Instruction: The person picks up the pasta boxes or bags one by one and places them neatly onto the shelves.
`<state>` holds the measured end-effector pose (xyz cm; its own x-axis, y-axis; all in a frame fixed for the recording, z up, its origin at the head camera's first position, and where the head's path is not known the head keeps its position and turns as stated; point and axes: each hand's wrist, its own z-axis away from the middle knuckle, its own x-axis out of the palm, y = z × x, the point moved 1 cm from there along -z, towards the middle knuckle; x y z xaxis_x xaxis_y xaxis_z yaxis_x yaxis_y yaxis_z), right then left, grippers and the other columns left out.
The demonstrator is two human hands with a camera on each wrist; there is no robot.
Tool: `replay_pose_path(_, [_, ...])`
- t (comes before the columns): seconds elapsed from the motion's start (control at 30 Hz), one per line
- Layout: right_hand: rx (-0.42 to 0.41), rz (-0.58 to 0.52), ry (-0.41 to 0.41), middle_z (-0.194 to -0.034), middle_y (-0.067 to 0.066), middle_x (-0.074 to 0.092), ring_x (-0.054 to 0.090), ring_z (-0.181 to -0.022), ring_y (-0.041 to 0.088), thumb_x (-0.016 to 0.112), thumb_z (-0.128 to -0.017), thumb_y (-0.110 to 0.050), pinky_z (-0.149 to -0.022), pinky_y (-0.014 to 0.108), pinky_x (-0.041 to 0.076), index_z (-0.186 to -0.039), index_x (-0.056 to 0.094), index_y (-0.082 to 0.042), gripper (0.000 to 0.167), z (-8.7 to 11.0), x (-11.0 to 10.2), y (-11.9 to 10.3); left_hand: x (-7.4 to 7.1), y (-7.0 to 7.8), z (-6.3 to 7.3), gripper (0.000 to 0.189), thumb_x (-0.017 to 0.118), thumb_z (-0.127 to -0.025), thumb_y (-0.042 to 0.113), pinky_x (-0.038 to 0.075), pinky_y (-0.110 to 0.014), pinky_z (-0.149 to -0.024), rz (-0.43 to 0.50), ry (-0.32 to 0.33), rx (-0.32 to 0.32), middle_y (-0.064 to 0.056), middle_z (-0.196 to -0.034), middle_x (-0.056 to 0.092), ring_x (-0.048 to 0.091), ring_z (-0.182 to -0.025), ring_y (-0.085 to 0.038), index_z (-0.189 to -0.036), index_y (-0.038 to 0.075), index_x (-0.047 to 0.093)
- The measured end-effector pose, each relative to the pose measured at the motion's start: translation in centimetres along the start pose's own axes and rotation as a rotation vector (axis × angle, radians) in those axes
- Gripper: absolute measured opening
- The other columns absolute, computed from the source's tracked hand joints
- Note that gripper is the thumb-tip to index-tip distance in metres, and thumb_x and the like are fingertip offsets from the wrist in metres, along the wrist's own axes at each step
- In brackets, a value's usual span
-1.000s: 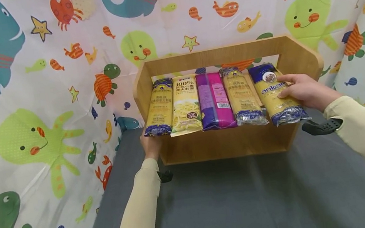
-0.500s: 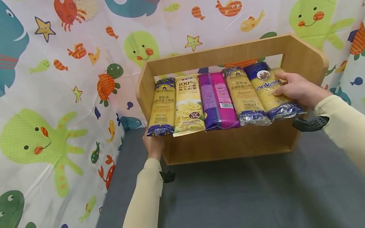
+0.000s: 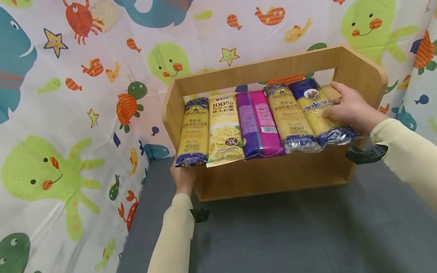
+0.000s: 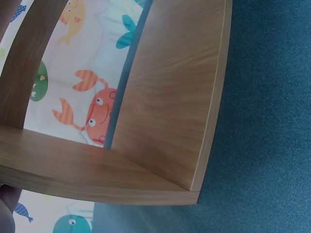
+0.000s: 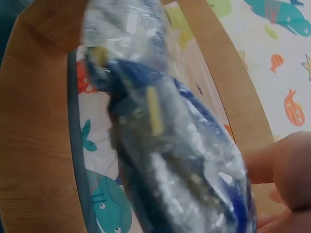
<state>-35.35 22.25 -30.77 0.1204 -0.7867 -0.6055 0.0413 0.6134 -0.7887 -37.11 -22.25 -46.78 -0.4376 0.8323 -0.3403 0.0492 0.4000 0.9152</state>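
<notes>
In the head view my right hand (image 3: 350, 108) holds the blue-and-yellow ankara spaghetti pack (image 3: 317, 111) at its right edge, thumb over the top. In the right wrist view its crinkled clear-and-blue end (image 5: 180, 170) is close up, fingers beside it. My left hand (image 3: 184, 176) grips the left side of the wooden rack (image 3: 255, 73) low down, its fingers mostly hidden. Left of the ankara pack lie a yellow-and-blue spaghetti pack (image 3: 288, 115), a purple-and-pink pack (image 3: 258, 124), a pale yellow noodle pack (image 3: 223, 128) and another yellow-and-blue spaghetti pack (image 3: 192, 131).
The rack's lower compartment (image 3: 270, 173) opens below the row. It stands on a dark grey-blue cloth surface (image 3: 258, 243), with a printed sea-animal curtain (image 3: 195, 28) behind and at both sides. Bare shelf board shows between the ankara pack and the rack's right panel (image 3: 360, 70).
My right hand has moved the ankara pack left, up against the neighbouring spaghetti pack, and its fingers have shifted toward the pack's right edge. My left hand stays on the rack.
</notes>
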Motion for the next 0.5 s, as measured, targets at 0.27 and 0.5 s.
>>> replay_pose_path(0.27, [-0.029,0.025,-0.028,-0.162,0.039,0.015,0.046,-0.132,0.053,0.052,-0.102,-0.018,-0.096,0.05,0.052,-0.162,-0.017,-0.016,0.091,0.5,0.4,0.2,-0.2,-0.1,-0.2,0.044,0.051,-0.104,0.04,0.045,-0.04,-0.08,-0.02,0.003,0.048,-0.016,-0.121,0.071,0.057,-0.092,-0.027,-0.139,0.013,0.059])
replay_pose_path(0.5, [-0.085,0.055,-0.029,-0.159,0.042,0.016,0.026,-0.145,0.06,0.048,-0.106,-0.026,-0.116,0.069,0.026,-0.163,-0.007,-0.007,0.081,2.5,0.4,1.4,-1.0,-0.9,-0.3,0.049,0.051,-0.104,0.04,0.049,-0.047,-0.085,-0.091,-0.067,0.033,-0.018,-0.134,0.066,0.059,-0.102,-0.032,-0.147,0.014,0.052])
